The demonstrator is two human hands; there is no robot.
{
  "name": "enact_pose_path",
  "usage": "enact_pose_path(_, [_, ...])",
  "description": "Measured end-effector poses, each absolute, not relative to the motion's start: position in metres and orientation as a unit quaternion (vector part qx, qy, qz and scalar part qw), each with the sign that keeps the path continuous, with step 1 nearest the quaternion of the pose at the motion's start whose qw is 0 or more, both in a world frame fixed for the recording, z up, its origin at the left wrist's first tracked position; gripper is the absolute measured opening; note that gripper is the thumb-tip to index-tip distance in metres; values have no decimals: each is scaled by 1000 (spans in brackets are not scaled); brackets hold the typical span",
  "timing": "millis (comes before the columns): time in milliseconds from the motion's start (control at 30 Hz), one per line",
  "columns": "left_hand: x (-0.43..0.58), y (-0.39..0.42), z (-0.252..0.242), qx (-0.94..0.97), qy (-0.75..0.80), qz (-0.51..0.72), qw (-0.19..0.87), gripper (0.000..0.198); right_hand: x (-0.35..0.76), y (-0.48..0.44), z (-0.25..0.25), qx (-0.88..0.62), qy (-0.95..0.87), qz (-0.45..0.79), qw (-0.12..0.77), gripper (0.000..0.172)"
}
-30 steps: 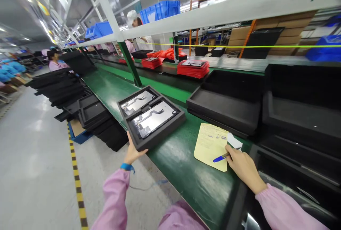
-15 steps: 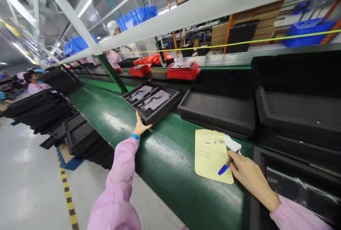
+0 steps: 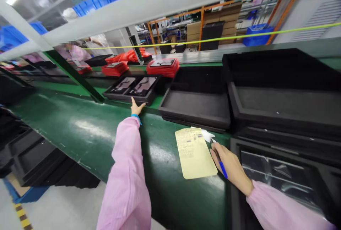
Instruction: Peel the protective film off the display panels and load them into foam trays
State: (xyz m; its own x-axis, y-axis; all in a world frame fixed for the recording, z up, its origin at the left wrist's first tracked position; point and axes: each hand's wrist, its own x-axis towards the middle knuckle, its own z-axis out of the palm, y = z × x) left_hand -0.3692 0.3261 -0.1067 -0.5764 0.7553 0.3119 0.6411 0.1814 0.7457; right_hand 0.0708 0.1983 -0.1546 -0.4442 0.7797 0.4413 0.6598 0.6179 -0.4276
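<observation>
Head view: left hand [image 3: 136, 108] touches tray [image 3: 132, 88]; right hand [image 3: 231, 168] grips pen [image 3: 221, 167].

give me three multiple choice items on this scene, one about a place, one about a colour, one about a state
1. Where does the yellow sheet lie?
A. on the green belt
B. inside a red tray
C. on the floor

2. What colour is the pen in the right hand?
A. red
B. blue
C. black

3. What is the left hand doing?
A. holding the pen
B. touching the near edge of the black tray with two panels
C. resting on the yellow sheet

Answers:
1 A, the sheet lies flat on the belt beside the right hand.
2 B, a blue barrel sticks out from the fingers.
3 B, the fingers meet the tray's near edge with the arm stretched out.
</observation>
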Motion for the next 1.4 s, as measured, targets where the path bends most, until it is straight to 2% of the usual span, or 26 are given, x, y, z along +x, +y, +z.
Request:
enact_pose_path(100, [-335,300,-99,517,709,479,-4,42,70,198,-157,-445,-826,127,322,30])
enact_pose_path(167, [-294,274,-105,599,649,470,-13,36,70,198,-156,-457,-812,153,330,37])
enact_pose_path(300, [-206,217,-132,795,484,357,74,28,73,197,-151,-474,-778,224,347,31])
enact_pose_path(467, [-175,200,-161,867,411,247,138,26,72,196,-142,-536,-677,289,413,38])
enact_pose_path(667, [-187,209,-175,874,414,191,168,32,34,200,-143,-467,-694,457,302,35])
enact_pose_path(900, [-187,210,-178,868,415,203,184,33,22,199,-149,-478,-718,445,240,34])
enact_pose_path(1400, [-186,210,-177,860,410,219,209,32,23,195,-148,-481,-771,367,200,34])
